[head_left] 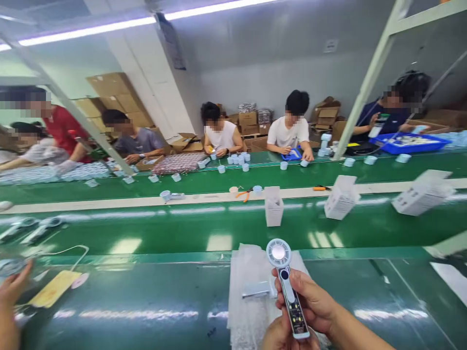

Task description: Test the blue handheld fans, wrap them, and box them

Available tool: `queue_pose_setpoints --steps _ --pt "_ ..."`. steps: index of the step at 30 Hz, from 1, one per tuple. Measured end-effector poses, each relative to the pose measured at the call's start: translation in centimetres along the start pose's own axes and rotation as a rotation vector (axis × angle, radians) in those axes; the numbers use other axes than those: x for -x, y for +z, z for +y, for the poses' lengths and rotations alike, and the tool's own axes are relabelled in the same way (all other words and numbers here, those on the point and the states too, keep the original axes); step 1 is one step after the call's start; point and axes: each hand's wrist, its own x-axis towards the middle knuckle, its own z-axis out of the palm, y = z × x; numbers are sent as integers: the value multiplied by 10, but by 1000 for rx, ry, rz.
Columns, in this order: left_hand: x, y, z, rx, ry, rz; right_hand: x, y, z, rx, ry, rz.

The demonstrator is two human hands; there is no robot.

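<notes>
The left hand (278, 334) and right hand (314, 294) share a closed grip on a pale-blue, round-headed plastic fan (289, 290) above translucent white plastic sheets (247, 270).

Green worktop (153, 291), translucent bags (241, 316) lying flat, yellow piece (54, 289)

Over by the grey wall (233, 58), cardboard boxes (326, 115) are piled behind a person in a white T-shirt (289, 131), bent over the far green worktop (204, 182). A blue tray (410, 148) stands off to the right; orange-handled pliers (244, 194) lie on the pale strip (120, 203).
</notes>
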Motion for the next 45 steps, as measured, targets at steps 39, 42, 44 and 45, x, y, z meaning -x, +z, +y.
queue_pose_setpoints --steps 39,42,44,45 --pt "-49 63 21 -1174 526 175 111 -126 -15 183 170 26" --pt "-41 63 17 -1453 736 34 123 -117 -18 182 49 146" --pt "-38 60 13 -1596 807 45 129 -110 -20 169 -19 204" --pt "-39 59 11 -1657 803 83 131 -106 -21 165 -46 228"
